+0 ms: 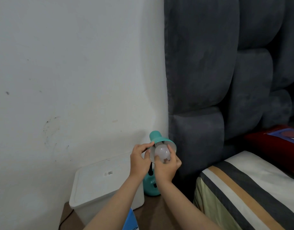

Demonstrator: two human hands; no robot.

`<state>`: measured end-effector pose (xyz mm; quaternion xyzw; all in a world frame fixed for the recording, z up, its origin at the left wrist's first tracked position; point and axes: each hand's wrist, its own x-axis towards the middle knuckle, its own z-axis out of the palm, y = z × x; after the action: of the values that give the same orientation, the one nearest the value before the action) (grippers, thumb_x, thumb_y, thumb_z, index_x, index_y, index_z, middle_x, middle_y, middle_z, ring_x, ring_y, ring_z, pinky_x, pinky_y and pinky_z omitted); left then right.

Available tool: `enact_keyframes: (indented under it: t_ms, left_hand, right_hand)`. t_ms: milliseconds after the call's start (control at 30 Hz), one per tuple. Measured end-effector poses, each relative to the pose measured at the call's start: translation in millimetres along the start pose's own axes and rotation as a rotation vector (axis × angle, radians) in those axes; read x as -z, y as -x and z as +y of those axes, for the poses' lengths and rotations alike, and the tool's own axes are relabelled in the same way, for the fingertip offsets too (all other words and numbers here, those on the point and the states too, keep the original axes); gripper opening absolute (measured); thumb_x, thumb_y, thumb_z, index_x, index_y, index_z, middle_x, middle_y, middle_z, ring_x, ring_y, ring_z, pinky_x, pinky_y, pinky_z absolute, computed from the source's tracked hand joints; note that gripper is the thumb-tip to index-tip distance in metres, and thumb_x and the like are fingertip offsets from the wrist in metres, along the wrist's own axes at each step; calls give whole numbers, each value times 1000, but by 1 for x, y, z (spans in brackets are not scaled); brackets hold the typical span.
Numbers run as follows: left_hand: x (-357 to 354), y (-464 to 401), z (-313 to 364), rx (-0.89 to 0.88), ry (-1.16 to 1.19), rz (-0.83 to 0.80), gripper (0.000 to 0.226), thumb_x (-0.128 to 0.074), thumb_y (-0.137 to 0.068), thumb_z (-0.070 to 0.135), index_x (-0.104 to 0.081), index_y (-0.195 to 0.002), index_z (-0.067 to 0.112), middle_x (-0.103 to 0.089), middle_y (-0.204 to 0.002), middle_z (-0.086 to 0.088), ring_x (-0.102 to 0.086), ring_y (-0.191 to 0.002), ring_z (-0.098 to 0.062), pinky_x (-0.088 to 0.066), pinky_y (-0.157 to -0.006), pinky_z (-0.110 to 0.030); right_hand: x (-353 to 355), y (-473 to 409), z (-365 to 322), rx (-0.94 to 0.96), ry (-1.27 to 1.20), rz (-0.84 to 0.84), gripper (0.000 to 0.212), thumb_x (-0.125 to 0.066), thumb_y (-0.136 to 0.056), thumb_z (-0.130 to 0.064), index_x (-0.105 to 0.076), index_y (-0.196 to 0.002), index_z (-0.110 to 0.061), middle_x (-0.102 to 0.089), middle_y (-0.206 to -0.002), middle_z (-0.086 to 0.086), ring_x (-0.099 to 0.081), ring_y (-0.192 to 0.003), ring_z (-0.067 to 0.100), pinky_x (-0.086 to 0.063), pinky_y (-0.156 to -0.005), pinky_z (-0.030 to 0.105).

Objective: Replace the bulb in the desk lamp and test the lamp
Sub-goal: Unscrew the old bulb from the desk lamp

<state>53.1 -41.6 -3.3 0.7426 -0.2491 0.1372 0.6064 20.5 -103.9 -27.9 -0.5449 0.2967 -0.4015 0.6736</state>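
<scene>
Midway: left hand pinching lamp shade rim, right hand gripping bulb at socket. Seating unclear; test pending.

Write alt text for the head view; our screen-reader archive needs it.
Right hand grips a white bulb in a teal desk lamp's shade while the left hand holds the shade's rim. A white lidded bin stands left, a bed right.

Brown table: lamp, white box.
</scene>
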Motion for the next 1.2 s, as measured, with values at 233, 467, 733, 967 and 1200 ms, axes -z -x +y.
enact_keyframes:
  t_ms: [233, 467, 733, 967, 1200]
  left_hand:
    - [0, 0, -1, 1, -1, 3, 47, -55, -87, -2, -61, -92, 44, -59, -95, 2, -57, -93, -5, -45, -82, -11]
    - [-1, 1, 0, 5, -10, -3, 46, -55, -87, -1, -61, -93, 43, -59, -97, 0, -57, -93, -5, -46, -84, -15]
    - [-1, 0, 1, 21, 0, -3, 43, -55, -88, -1, -62, -94, 41, -59, -97, 1, -56, -93, -3, -44, -81, -8]
    - [-2, 2, 2, 30, 18, 9, 41, -55, -87, -1, -63, -95, 39, -59, -97, 2, -57, -94, -3, -46, -86, -18]
    - [-3, 2, 0, 38, 21, 12, 40, -55, -87, 0, -64, -95, 38, -58, -97, 3, -56, -95, -4, -45, -87, -18]
  right_hand:
    - [-2, -1, -10, -82, -7, 30, 48, -70, -81, -14, -52, -125, -21, -37, -129, 11, -53, -98, 23, -49, -81, 31]
    - [-1, 3, -13, -84, -32, 30, 59, -76, -75, -12, -48, -125, -26, -34, -125, 6, -54, -97, 23, -53, -81, 35]
    - [-1, 3, -16, -53, -16, 3, 45, -70, -76, 3, -62, -114, -22, -35, -131, 9, -52, -110, 25, -50, -90, 30]
    - [-2, 4, -18, -148, 4, 43, 62, -71, -81, -28, -41, -136, -27, -35, -130, 10, -52, -97, 23, -48, -80, 33]
    - [0, 6, -16, -72, -8, 4, 57, -69, -76, 5, -57, -124, -24, -35, -129, 8, -51, -103, 21, -49, -86, 28]
